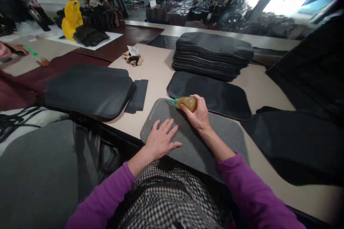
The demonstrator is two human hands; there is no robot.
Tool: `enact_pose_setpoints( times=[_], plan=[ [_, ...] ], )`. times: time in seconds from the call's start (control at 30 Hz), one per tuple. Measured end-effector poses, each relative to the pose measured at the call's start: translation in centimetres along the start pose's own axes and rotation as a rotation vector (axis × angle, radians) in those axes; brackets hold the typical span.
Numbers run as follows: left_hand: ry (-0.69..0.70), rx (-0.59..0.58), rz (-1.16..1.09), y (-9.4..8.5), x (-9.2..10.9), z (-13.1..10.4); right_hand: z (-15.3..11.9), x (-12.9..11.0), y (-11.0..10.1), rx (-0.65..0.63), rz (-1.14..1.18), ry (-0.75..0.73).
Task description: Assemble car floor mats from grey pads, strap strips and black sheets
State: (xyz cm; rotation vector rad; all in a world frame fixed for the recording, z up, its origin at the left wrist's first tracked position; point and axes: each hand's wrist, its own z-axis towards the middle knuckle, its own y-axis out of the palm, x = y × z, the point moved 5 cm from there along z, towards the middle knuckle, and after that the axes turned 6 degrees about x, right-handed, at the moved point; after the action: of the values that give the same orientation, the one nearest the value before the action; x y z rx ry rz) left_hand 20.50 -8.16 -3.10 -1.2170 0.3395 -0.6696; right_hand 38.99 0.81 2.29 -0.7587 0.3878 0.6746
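Observation:
A grey panel with rounded corners lies flat at the table's front edge. My left hand rests on it with the fingers spread. In my right hand is a squeeze glue bottle holding amber liquid, tipped on its side. Its green nozzle points left and meets the panel near the far edge. A thin shiny line of glue runs along the panel's rounded left edge. Just beyond the bottle lies a black panel, partly covered by the grey one.
Behind stands a tall stack of black panels. To the left are another black stack, dark strips and scraps. Black sheets lie at the right. At far left, another person's hand is near a second glue bottle.

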Motion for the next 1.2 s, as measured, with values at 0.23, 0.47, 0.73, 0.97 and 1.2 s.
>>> enact_pose_setpoints(
  times=[0.23,0.47,0.73,0.97,1.2],
  plan=[
    [0.001,-0.015,0.029,0.0,0.0,0.1,-1.6,2.1,-3.4,0.027,-0.048,0.092],
    [0.009,-0.068,0.044,0.2,-0.2,0.0,-2.5,3.7,-5.1,0.115,0.059,0.220],
    [-0.006,-0.112,0.073,-1.4,-1.8,5.1,-2.7,4.0,-5.8,0.069,-0.053,0.177],
    [-0.044,-0.138,0.171,2.0,-4.8,7.8,-2.7,4.0,-7.2,0.029,-0.122,0.149],
    [-0.041,-0.153,0.195,2.6,-5.0,7.4,-3.9,5.9,-12.8,0.065,-0.226,0.164]
  ],
)
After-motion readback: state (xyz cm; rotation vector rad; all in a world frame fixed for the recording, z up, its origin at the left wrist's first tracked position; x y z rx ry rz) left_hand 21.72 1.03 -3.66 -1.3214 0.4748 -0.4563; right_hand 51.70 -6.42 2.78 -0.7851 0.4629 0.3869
